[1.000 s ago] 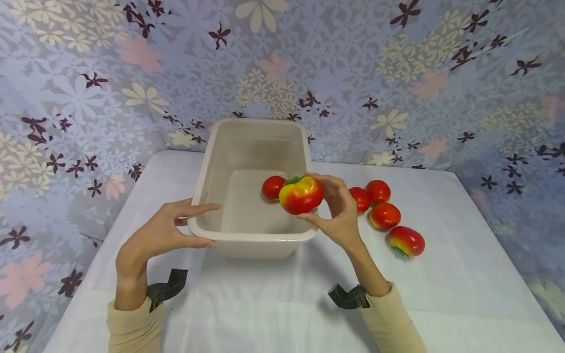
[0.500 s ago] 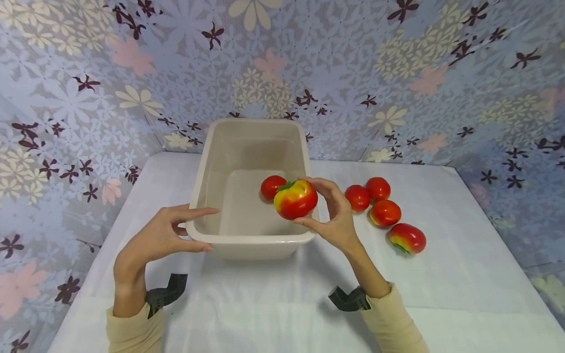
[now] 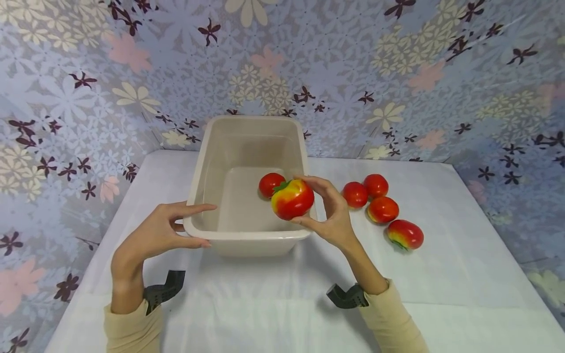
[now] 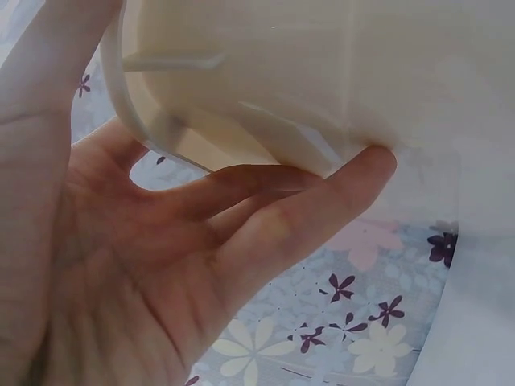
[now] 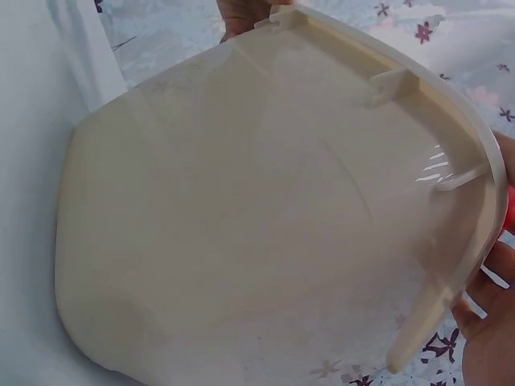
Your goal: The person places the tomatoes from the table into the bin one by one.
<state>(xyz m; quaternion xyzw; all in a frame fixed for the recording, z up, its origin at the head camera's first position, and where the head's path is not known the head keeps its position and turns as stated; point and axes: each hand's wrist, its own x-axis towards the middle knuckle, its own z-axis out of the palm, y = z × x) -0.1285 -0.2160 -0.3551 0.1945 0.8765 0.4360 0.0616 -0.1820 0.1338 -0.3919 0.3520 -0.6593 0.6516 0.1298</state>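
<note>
Between thumb and fingers my right hand (image 3: pixel 333 218) holds a red-yellow tomato (image 3: pixel 293 199) with a green top, over the right side of the beige bin (image 3: pixel 247 236). One red tomato (image 3: pixel 271 185) lies inside the bin. At the bin's near left corner my left hand (image 3: pixel 159 230) grips the rim, one finger reaching over it and the thumb at the front. In the left wrist view the left hand (image 4: pixel 201 233) has its fingers against the bin wall (image 4: pixel 265 72). The right wrist view shows the bin's outside (image 5: pixel 225 193) and part of the right hand (image 5: pixel 492 322) at the edge.
To the right of the bin several red tomatoes lie on the white cloth (image 3: pixel 459 255), among them a red-yellow one (image 3: pixel 405 234) nearest the front. A flowered backdrop (image 3: pixel 344 73) stands behind the bin. Each wrist carries a black mount (image 3: pixel 165 289).
The right hand has shifted slightly left with the tomato it holds. The left hand keeps its place at the bin's corner. The whole view has drifted a little.
</note>
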